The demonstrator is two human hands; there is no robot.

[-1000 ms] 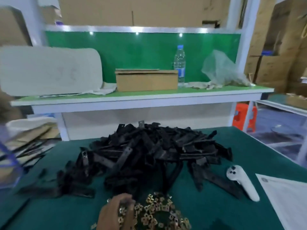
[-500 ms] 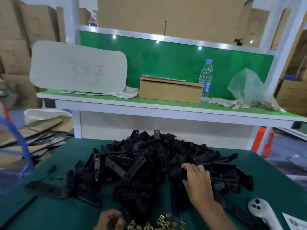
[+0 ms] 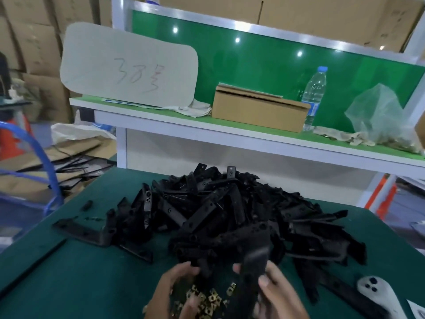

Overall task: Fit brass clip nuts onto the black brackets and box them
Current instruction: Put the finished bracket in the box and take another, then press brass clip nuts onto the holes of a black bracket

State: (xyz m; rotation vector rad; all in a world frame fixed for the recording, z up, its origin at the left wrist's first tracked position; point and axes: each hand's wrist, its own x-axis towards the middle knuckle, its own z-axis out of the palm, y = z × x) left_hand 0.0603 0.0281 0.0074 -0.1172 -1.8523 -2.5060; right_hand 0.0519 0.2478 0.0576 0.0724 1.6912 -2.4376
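While the right hand (image 3: 279, 293) grips a black bracket (image 3: 251, 270) pointing away, the brass clip nuts (image 3: 207, 298) lie just under the loosely curled left hand (image 3: 174, 288)

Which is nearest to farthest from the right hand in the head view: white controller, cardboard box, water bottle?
From the right hand:
1. white controller, on the table to its right.
2. cardboard box, on the shelf beyond the pile.
3. water bottle, behind the box's right end.
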